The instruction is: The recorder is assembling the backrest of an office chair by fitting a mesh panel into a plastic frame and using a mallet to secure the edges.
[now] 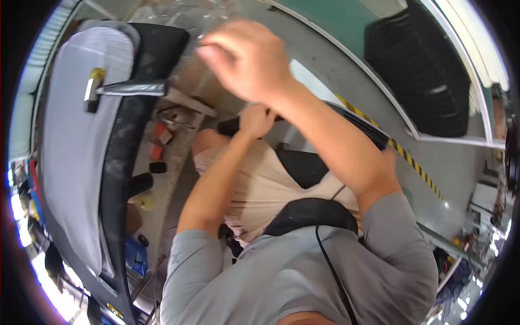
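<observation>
My left hand (257,120) is closed at the edge of a long dark grey and black panel (355,116) lying across my lap. Its fingertips are partly hidden. Raised above it and blurred by movement, my right hand (249,59) has curled fingers with the thumb brought close to them. Whatever it pinches, if anything, is too small or smeared to make out. To the left is a long black part (122,146) with a light grey cover (76,146). A silver strip (132,88) and a small metal block with a brass-coloured end (93,89) rest on it.
Crumpled clear plastic film (184,16) lies beyond my hands. Small orange and black items (161,132) sit on a low surface beside the black part. Yellow-black floor tape (417,165) runs at the right, near a white-framed rack with a black ribbed part (417,70).
</observation>
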`<state>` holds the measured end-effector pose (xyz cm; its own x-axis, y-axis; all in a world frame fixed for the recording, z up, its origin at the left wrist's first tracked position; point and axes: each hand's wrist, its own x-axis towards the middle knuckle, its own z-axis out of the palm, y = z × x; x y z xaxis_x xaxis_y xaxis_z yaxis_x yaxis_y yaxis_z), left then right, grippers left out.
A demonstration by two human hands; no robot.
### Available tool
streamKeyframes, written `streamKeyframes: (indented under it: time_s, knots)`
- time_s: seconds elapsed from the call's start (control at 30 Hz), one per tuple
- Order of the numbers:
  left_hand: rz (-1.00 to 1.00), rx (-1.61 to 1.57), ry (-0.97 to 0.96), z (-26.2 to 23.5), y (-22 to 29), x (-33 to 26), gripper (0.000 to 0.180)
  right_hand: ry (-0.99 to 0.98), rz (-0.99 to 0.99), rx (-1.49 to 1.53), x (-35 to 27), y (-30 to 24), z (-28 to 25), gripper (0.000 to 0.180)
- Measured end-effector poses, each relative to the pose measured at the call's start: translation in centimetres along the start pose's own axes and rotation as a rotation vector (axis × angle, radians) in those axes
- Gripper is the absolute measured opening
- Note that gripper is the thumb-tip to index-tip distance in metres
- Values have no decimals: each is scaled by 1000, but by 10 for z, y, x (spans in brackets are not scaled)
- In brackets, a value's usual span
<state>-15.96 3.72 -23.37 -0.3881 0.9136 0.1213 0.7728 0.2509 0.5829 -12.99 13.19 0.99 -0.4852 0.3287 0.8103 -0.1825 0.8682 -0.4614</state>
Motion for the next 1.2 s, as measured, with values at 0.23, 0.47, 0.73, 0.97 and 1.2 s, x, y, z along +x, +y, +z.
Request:
streamKeyframes:
  time_s: [0.23, 0.47, 0.73, 0.97, 1.2]
  knots:
    - [-192, -116, -186, -32, 70, 21, 39, -709, 668, -315, -199, 115, -120, 31]
    - [-99, -161, -358, -19, 87, 48, 39, -1003, 805, -239, -187, 134, -134, 35]
    - [-42, -263, -559, -18, 99, 74, 32, -1078, 851, -16, -190, 156, -145, 43]
    - [-73, -194, -443, -13, 99, 64, 28, -1061, 978, -257, -179, 122, -138, 37]
    - [-328, -380, -380, 0, 96, 64, 22, -942, 1012, -270, -185, 114, -137, 33]
